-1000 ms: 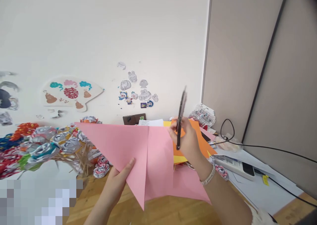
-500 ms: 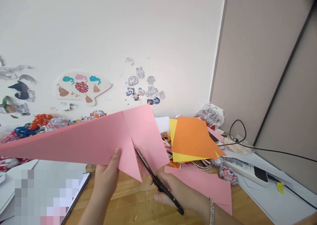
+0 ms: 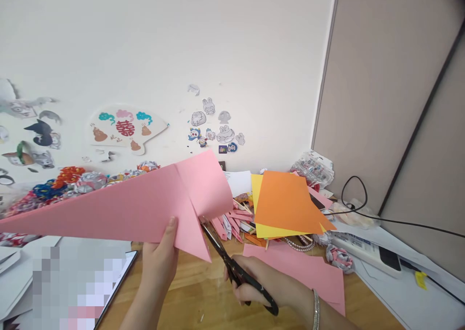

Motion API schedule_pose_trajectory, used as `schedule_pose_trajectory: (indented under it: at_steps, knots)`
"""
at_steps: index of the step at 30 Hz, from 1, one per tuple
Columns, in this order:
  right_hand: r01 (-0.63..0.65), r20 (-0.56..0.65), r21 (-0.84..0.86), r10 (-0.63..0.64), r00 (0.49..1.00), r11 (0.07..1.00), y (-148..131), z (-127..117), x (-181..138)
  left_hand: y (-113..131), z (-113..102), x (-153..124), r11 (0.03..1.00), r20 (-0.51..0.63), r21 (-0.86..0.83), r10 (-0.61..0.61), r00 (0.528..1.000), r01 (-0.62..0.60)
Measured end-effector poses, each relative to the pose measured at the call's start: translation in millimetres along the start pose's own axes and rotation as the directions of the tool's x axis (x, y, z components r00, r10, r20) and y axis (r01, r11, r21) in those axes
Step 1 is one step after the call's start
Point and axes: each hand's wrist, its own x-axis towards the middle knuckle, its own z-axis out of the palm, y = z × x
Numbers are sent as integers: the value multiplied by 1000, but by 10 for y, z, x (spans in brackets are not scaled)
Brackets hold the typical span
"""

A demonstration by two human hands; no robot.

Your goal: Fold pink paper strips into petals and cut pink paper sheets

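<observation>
A large folded sheet of pink paper is pinched between the thumb and fingers of my left hand, raised above the wooden table. A slit runs up into the paper from its lower edge, and the flap to the right of it curls away. My right hand grips black-handled scissors from the right, with fingers in the handles. The scissors' tips are at the slit, and the handles are spread apart. My left fingers behind the paper are hidden.
Orange paper lies over yellow paper at the right, with pink sheets in front. A phone or tablet lies at the left near white papers. Yarn bundles line the wall; a black cable crosses the right side.
The scissors have opened and their tips have shifted slightly right and down. The right flap of pink paper has curled up and back. The view has turned slightly left.
</observation>
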Motion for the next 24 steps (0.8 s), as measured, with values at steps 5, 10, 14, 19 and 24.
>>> schedule_pose_trajectory:
  at_steps: [5, 10, 14, 19, 24]
  knots:
    - [-55, 133, 187, 30, 991, 981, 8, -34, 19, -81, 5, -38, 999, 20, 40, -11, 1000, 10]
    - [-39, 108, 230, 14, 994, 972, -8, -41, 34, -136, -3, -62, 992, 42, 122, -51, 998, 45]
    - [-5, 71, 257, -14, 997, 966, -7, -16, 54, -153, 16, -140, 959, 33, 282, 17, 999, -25]
    - [36, -37, 263, -27, 999, 964, -42, 3, 67, -165, 85, -268, 903, 75, 423, 50, 996, -77]
    - [15, -34, 292, -5, 999, 956, -149, 10, 79, -186, 164, -317, 967, 136, 169, -216, 967, 192]
